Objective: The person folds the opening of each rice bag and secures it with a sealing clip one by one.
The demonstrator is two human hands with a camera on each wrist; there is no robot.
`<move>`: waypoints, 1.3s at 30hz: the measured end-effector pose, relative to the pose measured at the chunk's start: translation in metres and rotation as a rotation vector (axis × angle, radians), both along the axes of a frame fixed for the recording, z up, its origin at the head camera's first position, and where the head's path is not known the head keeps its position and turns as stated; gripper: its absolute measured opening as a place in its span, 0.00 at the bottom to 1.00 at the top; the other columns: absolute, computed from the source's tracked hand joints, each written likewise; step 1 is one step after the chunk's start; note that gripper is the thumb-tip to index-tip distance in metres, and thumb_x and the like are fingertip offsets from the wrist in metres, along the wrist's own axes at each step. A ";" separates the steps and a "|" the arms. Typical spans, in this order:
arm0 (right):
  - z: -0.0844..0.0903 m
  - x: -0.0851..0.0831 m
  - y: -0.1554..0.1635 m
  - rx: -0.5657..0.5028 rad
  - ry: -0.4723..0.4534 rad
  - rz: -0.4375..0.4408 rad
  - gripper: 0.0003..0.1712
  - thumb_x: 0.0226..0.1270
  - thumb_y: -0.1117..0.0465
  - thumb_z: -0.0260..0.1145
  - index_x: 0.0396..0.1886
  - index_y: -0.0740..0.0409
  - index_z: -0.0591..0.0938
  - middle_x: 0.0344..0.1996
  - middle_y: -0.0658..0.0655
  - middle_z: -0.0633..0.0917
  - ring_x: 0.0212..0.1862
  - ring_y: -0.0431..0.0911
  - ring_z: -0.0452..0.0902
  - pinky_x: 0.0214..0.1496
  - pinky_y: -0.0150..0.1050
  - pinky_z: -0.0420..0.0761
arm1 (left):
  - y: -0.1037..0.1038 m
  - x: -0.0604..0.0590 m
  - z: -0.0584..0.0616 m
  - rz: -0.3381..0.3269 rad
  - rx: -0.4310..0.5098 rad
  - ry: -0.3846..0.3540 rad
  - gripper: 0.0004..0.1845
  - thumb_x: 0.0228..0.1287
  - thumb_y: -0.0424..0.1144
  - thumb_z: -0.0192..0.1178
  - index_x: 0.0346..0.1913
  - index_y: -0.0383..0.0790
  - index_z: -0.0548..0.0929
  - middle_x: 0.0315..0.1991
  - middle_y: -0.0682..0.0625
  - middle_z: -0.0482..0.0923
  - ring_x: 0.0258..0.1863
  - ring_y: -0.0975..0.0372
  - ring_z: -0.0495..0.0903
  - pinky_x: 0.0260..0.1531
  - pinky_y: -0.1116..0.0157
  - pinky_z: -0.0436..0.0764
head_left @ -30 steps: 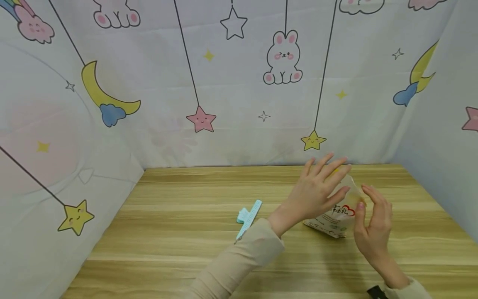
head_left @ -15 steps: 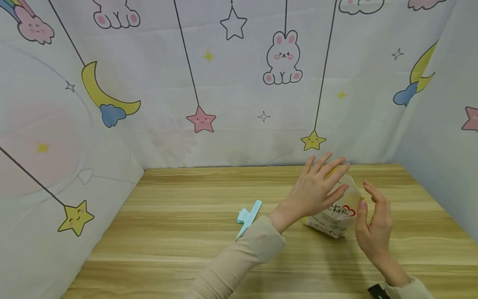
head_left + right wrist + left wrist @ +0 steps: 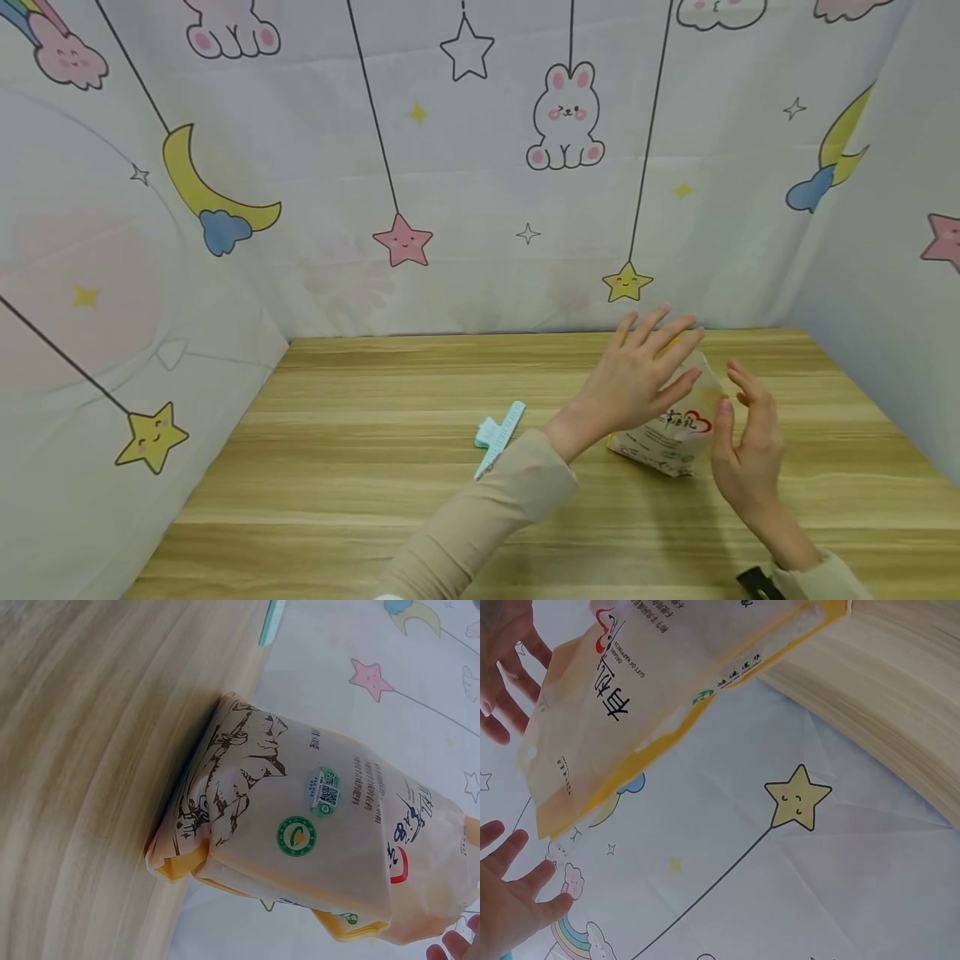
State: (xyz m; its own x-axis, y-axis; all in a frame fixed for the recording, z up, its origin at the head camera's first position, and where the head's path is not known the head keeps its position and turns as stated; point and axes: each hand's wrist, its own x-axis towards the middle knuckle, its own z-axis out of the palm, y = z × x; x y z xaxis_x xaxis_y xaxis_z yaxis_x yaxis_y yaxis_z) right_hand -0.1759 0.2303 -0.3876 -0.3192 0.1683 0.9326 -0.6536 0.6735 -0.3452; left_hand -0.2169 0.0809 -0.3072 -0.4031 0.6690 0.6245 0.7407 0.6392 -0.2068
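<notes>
Centrally in the lower half of the head view, a wood-grain table [image 3: 360,450] spreads out, and toward 4 o'clock from the middle a cream-and-yellow gusseted bag [image 3: 663,450] stands upright on it. The left hand [image 3: 624,385] is at the bag's 10 o'clock, back of the hand up, fingers fanned apart and overlapping the bag's upper part from this angle. The right hand [image 3: 750,454] is at the bag's 3 o'clock, its thumb raised and its fingers gently bent. The two hands are apart with the bag between them, and neither grips it; whether a fingertip brushes the bag I cannot tell. The right wrist view shows the bag's printing: a brown mountain drawing [image 3: 247,754] near the base, a round green seal [image 3: 296,836], a sticker with a square code [image 3: 324,793], a red heart [image 3: 401,866] and dark Chinese characters. At the bag's 9 o'clock, well apart from it, a turquoise clip [image 3: 500,437] with a long ridged bar lies on the table, next to the beige left sleeve [image 3: 480,521]. Beyond the table, at 12 o'clock, hangs a pale cloth backdrop [image 3: 480,167] printed with a winking rabbit [image 3: 566,117], a pink star [image 3: 403,242], a smiling yellow star [image 3: 627,283] and, toward 10 o'clock, a yellow crescent moon [image 3: 193,187] with a blue cloud.
</notes>
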 end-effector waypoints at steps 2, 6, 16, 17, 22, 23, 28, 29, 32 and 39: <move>0.000 0.000 -0.001 0.004 0.001 0.000 0.19 0.67 0.63 0.49 0.50 0.75 0.71 0.50 0.71 0.75 0.57 0.36 0.67 0.54 0.23 0.64 | 0.001 -0.001 -0.001 0.002 -0.009 -0.008 0.24 0.66 0.53 0.42 0.62 0.50 0.65 0.63 0.57 0.64 0.67 0.57 0.56 0.65 0.55 0.54; 0.002 0.001 -0.005 0.012 0.001 0.002 0.18 0.67 0.65 0.48 0.48 0.77 0.70 0.47 0.74 0.74 0.57 0.33 0.66 0.53 0.22 0.63 | 0.004 -0.003 -0.002 -0.003 -0.023 -0.021 0.24 0.67 0.53 0.41 0.62 0.50 0.64 0.63 0.57 0.64 0.67 0.57 0.57 0.66 0.55 0.54; 0.000 0.000 -0.009 0.020 -0.017 0.005 0.17 0.65 0.68 0.48 0.48 0.79 0.70 0.45 0.75 0.74 0.54 0.33 0.66 0.50 0.22 0.62 | 0.009 -0.004 -0.004 0.022 -0.070 -0.043 0.24 0.67 0.53 0.40 0.63 0.51 0.64 0.64 0.57 0.63 0.66 0.58 0.59 0.66 0.55 0.54; -0.002 -0.001 -0.008 0.024 -0.016 0.004 0.17 0.65 0.68 0.48 0.48 0.79 0.70 0.45 0.75 0.75 0.51 0.33 0.67 0.49 0.22 0.63 | 0.010 -0.004 -0.005 0.026 -0.076 -0.044 0.24 0.67 0.53 0.40 0.63 0.51 0.64 0.64 0.57 0.63 0.66 0.58 0.58 0.66 0.55 0.53; -0.011 -0.004 -0.005 0.044 -0.021 0.000 0.19 0.66 0.65 0.47 0.50 0.77 0.70 0.45 0.74 0.75 0.37 0.36 0.62 0.46 0.24 0.60 | 0.013 -0.003 -0.007 0.036 -0.094 -0.057 0.22 0.68 0.53 0.39 0.61 0.52 0.66 0.64 0.58 0.62 0.66 0.57 0.58 0.66 0.53 0.51; -0.012 -0.005 -0.004 0.046 -0.023 0.000 0.19 0.66 0.65 0.47 0.50 0.76 0.70 0.45 0.74 0.75 0.36 0.37 0.63 0.47 0.24 0.61 | 0.014 -0.003 -0.007 0.038 -0.096 -0.058 0.22 0.68 0.53 0.39 0.61 0.53 0.66 0.64 0.58 0.62 0.66 0.57 0.57 0.66 0.53 0.51; -0.016 -0.005 -0.002 0.048 -0.045 0.000 0.20 0.66 0.64 0.48 0.51 0.75 0.69 0.44 0.72 0.76 0.39 0.41 0.64 0.53 0.24 0.60 | 0.016 -0.002 -0.008 0.043 -0.097 -0.070 0.21 0.68 0.53 0.39 0.60 0.54 0.67 0.64 0.58 0.62 0.67 0.57 0.57 0.66 0.51 0.50; -0.017 -0.005 -0.002 0.048 -0.048 -0.002 0.20 0.66 0.64 0.48 0.51 0.75 0.70 0.41 0.72 0.76 0.39 0.40 0.63 0.52 0.24 0.61 | 0.016 -0.002 -0.008 0.047 -0.100 -0.073 0.21 0.68 0.53 0.39 0.60 0.55 0.67 0.64 0.58 0.62 0.67 0.57 0.56 0.66 0.50 0.50; -0.018 -0.004 -0.001 0.053 -0.058 -0.010 0.20 0.66 0.63 0.48 0.52 0.74 0.70 0.33 0.69 0.74 0.38 0.38 0.62 0.47 0.24 0.59 | 0.018 -0.002 -0.009 0.057 -0.114 -0.078 0.21 0.68 0.54 0.38 0.60 0.56 0.67 0.64 0.58 0.62 0.67 0.56 0.56 0.65 0.48 0.51; -0.016 -0.003 0.000 0.054 -0.064 -0.013 0.20 0.66 0.63 0.47 0.51 0.74 0.70 0.40 0.72 0.75 0.47 0.33 0.63 0.50 0.24 0.59 | 0.021 -0.003 -0.012 0.065 -0.125 -0.069 0.20 0.68 0.54 0.38 0.59 0.58 0.68 0.64 0.58 0.63 0.67 0.55 0.56 0.63 0.45 0.52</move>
